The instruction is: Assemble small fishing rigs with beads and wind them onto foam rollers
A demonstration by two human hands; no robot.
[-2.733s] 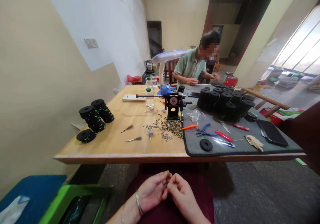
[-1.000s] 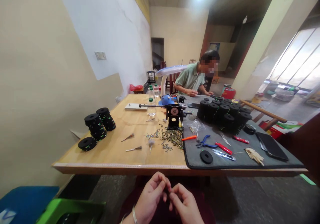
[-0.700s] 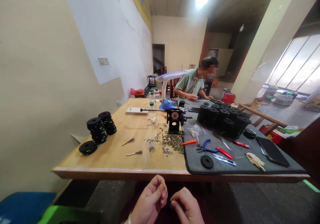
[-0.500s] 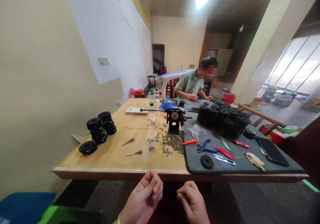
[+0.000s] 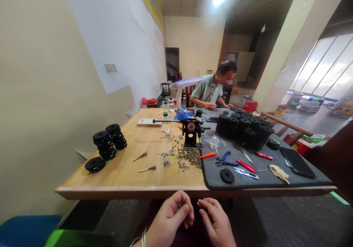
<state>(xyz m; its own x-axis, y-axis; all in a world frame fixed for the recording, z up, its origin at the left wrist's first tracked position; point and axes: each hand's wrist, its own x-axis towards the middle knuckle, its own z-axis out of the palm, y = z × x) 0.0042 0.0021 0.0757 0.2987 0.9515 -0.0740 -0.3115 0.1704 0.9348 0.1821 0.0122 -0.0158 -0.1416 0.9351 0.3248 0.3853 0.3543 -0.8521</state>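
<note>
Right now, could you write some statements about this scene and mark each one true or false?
1. The left hand and the right hand are close together, in front of the near edge of the table. True.
2. The blue-handled pliers lie on bare wood. False: they lie on the grey mat.
3. The right hand holds the red-handled tool. False: it lies on the mat, untouched.
4. A person sits at the far end of the table. True.
5. Stacks of black spools stand on the wood at the left. True.
</note>
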